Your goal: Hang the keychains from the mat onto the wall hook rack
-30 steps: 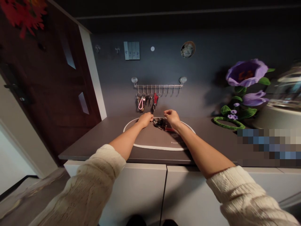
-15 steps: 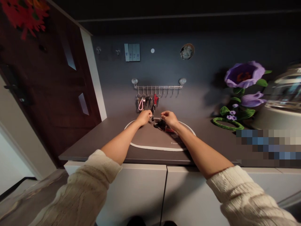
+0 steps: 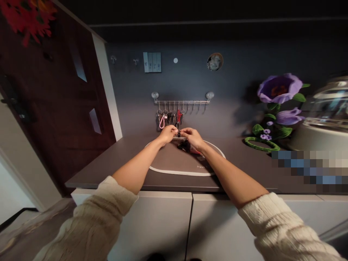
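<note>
My left hand [image 3: 168,134] is pinched closed on a small key ring with dark keys [image 3: 178,135], held just above the mat. From the other side my right hand [image 3: 193,137] pinches at the same ring, its fingertips almost touching the left ones. Fine detail of the ring is too small to make out. Under my right hand, a dark bunch of items [image 3: 185,146] with a red part lies on the brown mat [image 3: 174,163], which has a white border. Just behind, several key sets [image 3: 162,121] hang from a clear hook rail [image 3: 182,102].
The grey counter [image 3: 108,163] ends above white cabinet doors [image 3: 152,217]. To the right stand purple fabric flowers [image 3: 280,90] and a glass-topped appliance [image 3: 326,119]. A dark red door [image 3: 67,108] is at the left. Wall items include a small panel [image 3: 152,62].
My right hand has moved left to meet my left hand, and its fingertips now pinch at the key ring. The left hand has shifted slightly right.
</note>
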The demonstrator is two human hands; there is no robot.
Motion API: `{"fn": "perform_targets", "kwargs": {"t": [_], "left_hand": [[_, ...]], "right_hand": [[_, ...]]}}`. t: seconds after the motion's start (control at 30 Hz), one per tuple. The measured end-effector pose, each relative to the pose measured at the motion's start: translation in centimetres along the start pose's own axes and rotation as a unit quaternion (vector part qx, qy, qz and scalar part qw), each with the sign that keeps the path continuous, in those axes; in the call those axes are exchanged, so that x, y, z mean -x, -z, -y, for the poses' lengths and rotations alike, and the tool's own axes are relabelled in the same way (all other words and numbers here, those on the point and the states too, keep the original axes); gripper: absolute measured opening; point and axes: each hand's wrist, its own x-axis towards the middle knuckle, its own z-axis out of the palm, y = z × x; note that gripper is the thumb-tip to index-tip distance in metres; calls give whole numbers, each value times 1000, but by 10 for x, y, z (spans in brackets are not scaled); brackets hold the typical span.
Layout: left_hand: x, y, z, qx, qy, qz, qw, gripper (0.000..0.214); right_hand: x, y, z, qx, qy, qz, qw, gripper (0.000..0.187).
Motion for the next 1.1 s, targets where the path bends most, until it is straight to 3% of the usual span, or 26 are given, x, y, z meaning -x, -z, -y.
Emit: {"fn": "perform_targets", "kwargs": {"t": [0.23, 0.6, 0.9, 1.1], "left_hand": [[3, -1, -9, 80, 27, -1, 996, 6], [0, -5, -8, 87, 1, -11, 996, 8], [5, -6, -15, 20, -30, -55, 998, 9], [1, -8, -6, -148, -88, -26, 985, 12]], "right_hand": [[-3, 1, 0, -9, 16, -33, 999, 19], [0, 5, 6, -44, 31, -43, 998, 24], [-5, 10, 9, -149, 9, -70, 986, 28], [-25, 23, 17, -214, -35, -138, 966, 25]]}}
